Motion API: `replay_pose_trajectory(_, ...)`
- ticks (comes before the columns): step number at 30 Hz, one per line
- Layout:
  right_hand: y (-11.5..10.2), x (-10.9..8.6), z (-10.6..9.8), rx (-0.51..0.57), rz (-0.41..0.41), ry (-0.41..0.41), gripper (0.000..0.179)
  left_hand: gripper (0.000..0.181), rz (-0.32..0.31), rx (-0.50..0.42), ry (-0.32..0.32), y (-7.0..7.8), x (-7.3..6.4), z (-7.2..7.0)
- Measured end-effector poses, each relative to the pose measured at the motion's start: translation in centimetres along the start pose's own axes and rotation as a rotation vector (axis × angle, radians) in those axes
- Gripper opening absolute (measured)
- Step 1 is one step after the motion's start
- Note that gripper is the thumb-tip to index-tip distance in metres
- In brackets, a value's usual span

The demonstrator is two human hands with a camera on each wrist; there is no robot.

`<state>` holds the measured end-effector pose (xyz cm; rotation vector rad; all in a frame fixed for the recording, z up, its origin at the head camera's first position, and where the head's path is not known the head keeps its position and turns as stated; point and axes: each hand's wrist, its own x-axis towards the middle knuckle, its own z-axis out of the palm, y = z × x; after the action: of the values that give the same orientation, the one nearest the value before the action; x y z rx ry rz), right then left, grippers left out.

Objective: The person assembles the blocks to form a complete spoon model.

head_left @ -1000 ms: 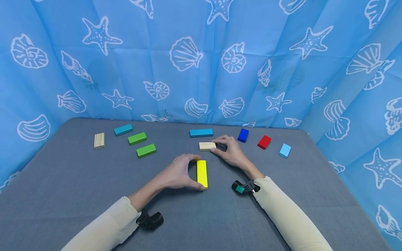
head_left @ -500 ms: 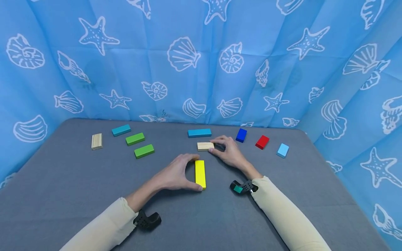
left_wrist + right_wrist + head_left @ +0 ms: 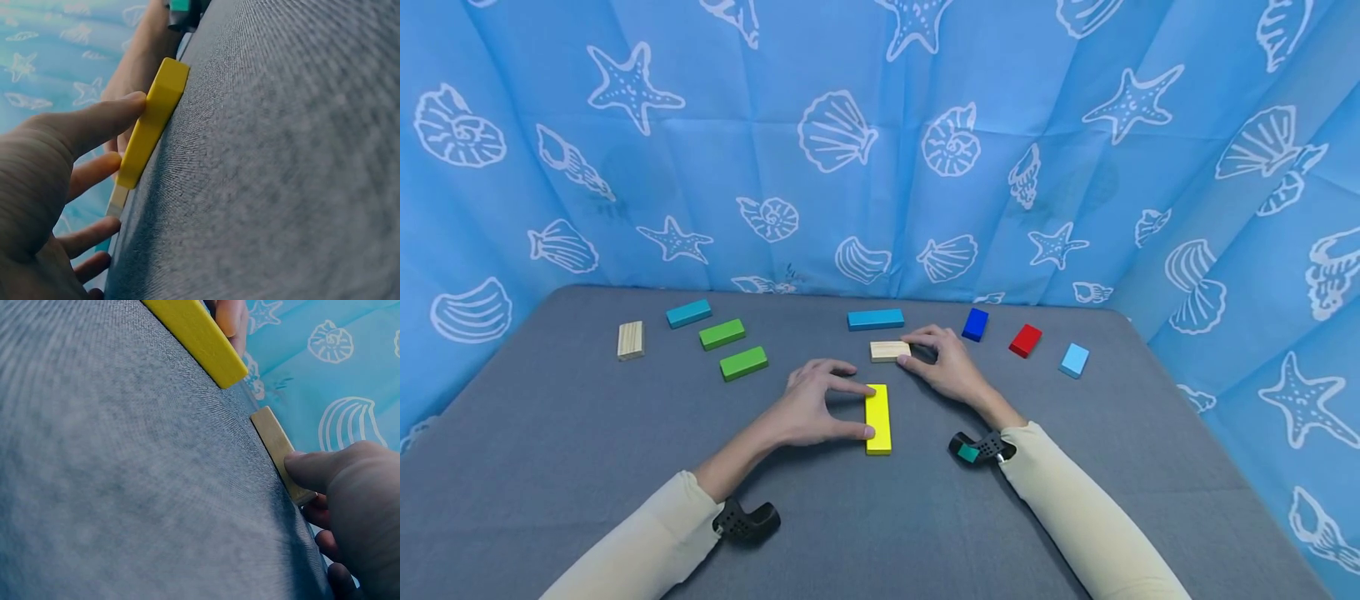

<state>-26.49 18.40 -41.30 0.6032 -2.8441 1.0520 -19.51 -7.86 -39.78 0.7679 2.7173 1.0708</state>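
Observation:
A long yellow block [image 3: 877, 419] lies lengthwise toward the person at the middle of the table. My left hand [image 3: 812, 406] is spread on its left side, with the thumb and index fingertips touching the block near its left edge. The left wrist view shows the thumb on the yellow block [image 3: 150, 125] and the other fingers extended past it. Just beyond lies a short plain wooden block [image 3: 885, 351]. My right hand [image 3: 949, 364] pinches its right end between thumb and index finger. In the right wrist view, the thumb rests along the wooden block [image 3: 273, 437].
Behind the wooden block is a long blue block [image 3: 876, 319]. Dark blue [image 3: 975, 324], red [image 3: 1026, 341] and light blue [image 3: 1074, 360] blocks lie to the right. A wooden block [image 3: 631, 340], a teal block [image 3: 688, 313] and two green blocks [image 3: 743, 363] lie left.
My left thumb and index finger have left the yellow block's two ends and drawn closer together at its left edge. The right hand keeps its hold on the wooden block, and both blocks stay put.

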Motion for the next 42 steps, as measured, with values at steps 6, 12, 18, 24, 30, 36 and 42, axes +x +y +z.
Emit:
replay_pose_trajectory(6,0.05,-0.01,0.04,0.007,-0.017,0.007,0.037,0.053,-0.021,-0.012,0.011,-0.33,0.1,0.13)
replay_pose_trajectory(12,0.0,-0.2,0.01,0.043,-0.055,0.006,0.033,0.052,-0.035,-0.026,0.015,-0.39,0.09,0.17)
replay_pose_trajectory(18,-0.1,-0.38,-0.14,0.106,-0.14,-0.059,0.028,0.053,-0.05,-0.03,0.009,-0.35,0.11,0.2)
replay_pose_trajectory(24,-0.26,-0.49,-0.27,0.117,-0.178,-0.134,0.026,0.054,-0.052,-0.031,0.007,-0.34,0.12,0.18)
replay_pose_trajectory(30,-0.34,-0.37,-0.21,0.084,-0.152,-0.174,0.028,0.054,-0.057,-0.02,0.008,-0.42,0.18,0.22)
replay_pose_trajectory(36,-0.37,-0.35,-0.2,0.086,-0.157,-0.183,0.026,0.056,-0.068,-0.012,0.014,-0.33,0.19,0.23)
replay_pose_trajectory(42,-0.4,-0.42,-0.28,0.089,-0.155,-0.191,0.025,0.055,-0.054,-0.007,0.023,-0.36,0.2,0.34)
